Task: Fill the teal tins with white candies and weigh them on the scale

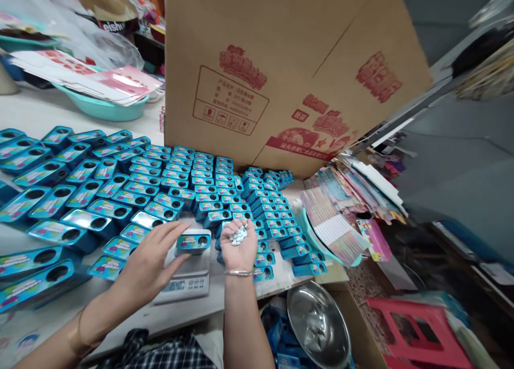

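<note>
My left hand [148, 262] reaches with fingers spread toward a blue tin [193, 243] that sits on a small white digital scale [187, 280]; the fingertips touch the tin's left end. My right hand [240, 246] is palm up and cupped, holding a small heap of white candies [239, 235] just right of the scale. A thin bracelet circles my right wrist. Rows of several blue tins [132, 189] with oval holes in their lids cover the white table around both hands.
A large tilted cardboard box [281, 69] with red print stands behind the tins. A teal basin [102, 109] with pink sheets sits back left. Stacks of printed cards [341, 219] lie at right. A steel bowl [319, 323] and a red stool [421, 331] are below the table's edge.
</note>
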Demonstrator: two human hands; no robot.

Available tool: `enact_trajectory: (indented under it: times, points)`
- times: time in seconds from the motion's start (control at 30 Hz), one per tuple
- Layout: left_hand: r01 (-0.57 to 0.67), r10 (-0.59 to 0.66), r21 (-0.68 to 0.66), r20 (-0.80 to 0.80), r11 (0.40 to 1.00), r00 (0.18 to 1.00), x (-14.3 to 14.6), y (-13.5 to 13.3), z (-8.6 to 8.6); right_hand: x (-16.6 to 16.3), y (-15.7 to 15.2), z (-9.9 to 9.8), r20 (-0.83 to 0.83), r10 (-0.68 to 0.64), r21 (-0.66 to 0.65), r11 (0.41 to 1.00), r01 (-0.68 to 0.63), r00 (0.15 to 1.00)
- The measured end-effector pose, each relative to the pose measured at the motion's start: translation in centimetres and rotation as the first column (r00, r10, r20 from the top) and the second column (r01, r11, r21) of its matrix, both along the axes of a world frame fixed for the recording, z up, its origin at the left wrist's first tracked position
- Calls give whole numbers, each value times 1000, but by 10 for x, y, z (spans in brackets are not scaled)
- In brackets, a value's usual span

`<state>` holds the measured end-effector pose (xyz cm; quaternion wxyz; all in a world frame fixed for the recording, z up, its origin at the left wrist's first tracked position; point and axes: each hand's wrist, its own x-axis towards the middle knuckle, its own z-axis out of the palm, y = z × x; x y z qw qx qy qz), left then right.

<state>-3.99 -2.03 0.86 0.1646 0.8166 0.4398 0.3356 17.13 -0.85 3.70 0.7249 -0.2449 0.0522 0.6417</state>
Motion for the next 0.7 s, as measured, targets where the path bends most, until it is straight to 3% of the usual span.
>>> enact_trajectory:
  times: [0.13, 0.23, 0.33, 0.43, 0.53, 0.6, 0.7]
  points:
    - [-13, 6, -52, -135, 999, 991, 13, 12, -22, -4, -3, 1, 12, -80, -123, 989, 81, 997]
    - [-18, -2, -157, -128, 987, 992, 14, 15, -32, -5, -8, 3, -60, -123, -218, 970, 108, 991]
    - [9, -10, -88, -19, 996, 1000, 11, 13, -18, -3, -13, 4, -91, -159, -255, 958, 131, 983]
    - [4, -7, 130, 23, 992, 1000, 10, 12, 13, -5, -15, 4, -94, -140, -261, 959, 111, 986]
    - [8, -5, 343, -8, 939, 1000, 16, 16, 38, -11, -14, 6, -135, -93, -268, 962, 54, 986]
    - [29, -5, 419, -60, 908, 998, 22, 23, 43, -17, -12, 10, -170, -71, -266, 964, 24, 983]
    - [57, 2, 437, -132, 898, 991, 31, 34, 38, -24, -8, 16, -212, -72, -279, 960, 10, 975]
